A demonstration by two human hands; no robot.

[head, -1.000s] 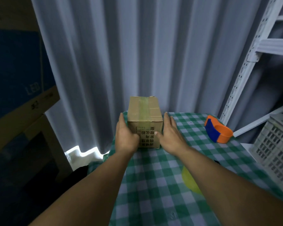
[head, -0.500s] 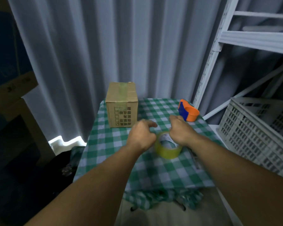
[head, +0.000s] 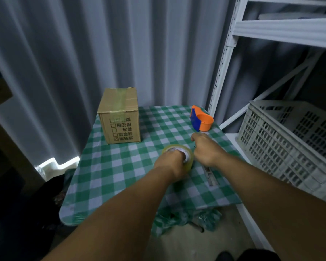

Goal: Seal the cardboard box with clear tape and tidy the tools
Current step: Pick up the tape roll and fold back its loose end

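The left hand [head: 172, 162] curls its fingers over the yellowish roll of clear tape [head: 179, 154] lying flat on the green-and-white checked tablecloth [head: 117, 170], gripping it from above. Just right of those fingers, the right hand [head: 205, 149] is loosely closed beside the roll (what it pinches, if anything, cannot be told). Beyond the left fingertips stands the taped brown cardboard box [head: 120, 115]; past the right knuckles sits the orange-and-blue plastic tape dispenser [head: 200, 119].
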